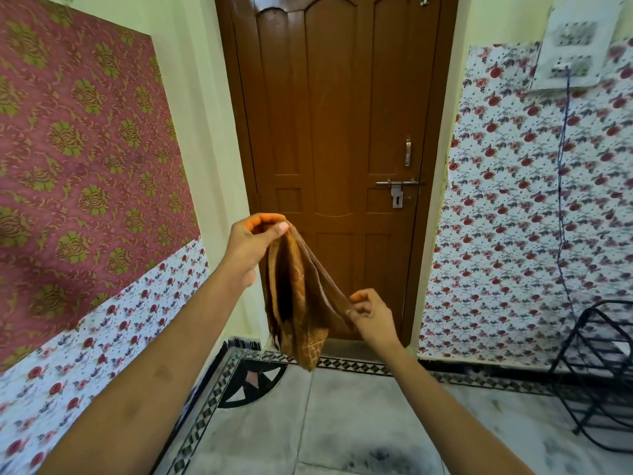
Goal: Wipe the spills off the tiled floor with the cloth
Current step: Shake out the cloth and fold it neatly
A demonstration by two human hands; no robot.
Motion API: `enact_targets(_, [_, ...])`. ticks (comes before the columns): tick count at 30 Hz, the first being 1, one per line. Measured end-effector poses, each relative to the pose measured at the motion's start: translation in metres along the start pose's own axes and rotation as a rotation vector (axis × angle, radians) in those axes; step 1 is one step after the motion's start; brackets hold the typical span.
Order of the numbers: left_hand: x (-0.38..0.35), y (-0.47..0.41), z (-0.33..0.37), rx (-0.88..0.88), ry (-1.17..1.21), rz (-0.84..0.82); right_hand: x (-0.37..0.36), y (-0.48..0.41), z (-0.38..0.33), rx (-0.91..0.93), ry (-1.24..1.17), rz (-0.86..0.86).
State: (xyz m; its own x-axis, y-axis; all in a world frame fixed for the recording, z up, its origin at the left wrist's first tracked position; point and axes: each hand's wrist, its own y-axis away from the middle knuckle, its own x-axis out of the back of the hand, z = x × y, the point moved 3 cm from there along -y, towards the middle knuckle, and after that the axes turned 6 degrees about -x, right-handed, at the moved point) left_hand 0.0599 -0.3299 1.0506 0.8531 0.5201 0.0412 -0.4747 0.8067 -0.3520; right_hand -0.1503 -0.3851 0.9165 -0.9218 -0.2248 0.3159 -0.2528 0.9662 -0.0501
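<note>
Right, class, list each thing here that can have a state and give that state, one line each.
brown cloth: held up, hanging in folds, off the floor.
left hand: pinches the cloth's top corner.
right hand: pinches the cloth's lower edge.
wooden door: closed.
door bolt: seems slid across to the frame.
tiled floor: dark smudges, cloth not touching it.
blue cable: hangs from the wall switchboard.

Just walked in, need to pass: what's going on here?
A person holds a brown cloth before the closed wooden door, the left hand pinching its top and the right hand pinching a lower edge. The cloth hangs above the tiled floor, not touching it. A dark smudge shows on the tiles.
</note>
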Motion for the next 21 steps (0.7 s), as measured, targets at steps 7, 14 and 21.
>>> enact_targets(7, [0.031,-0.006,-0.005,0.045,0.079,0.137,0.017,0.001,-0.025,0.232,0.084,0.008])
enact_targets(14, [0.056,-0.008,0.001,-0.008,0.015,0.215,0.018,0.009,-0.029,0.337,0.292,-0.159])
enact_targets(21, [0.075,0.003,-0.005,0.004,0.019,0.240,0.031,0.009,-0.053,0.339,0.038,-0.169])
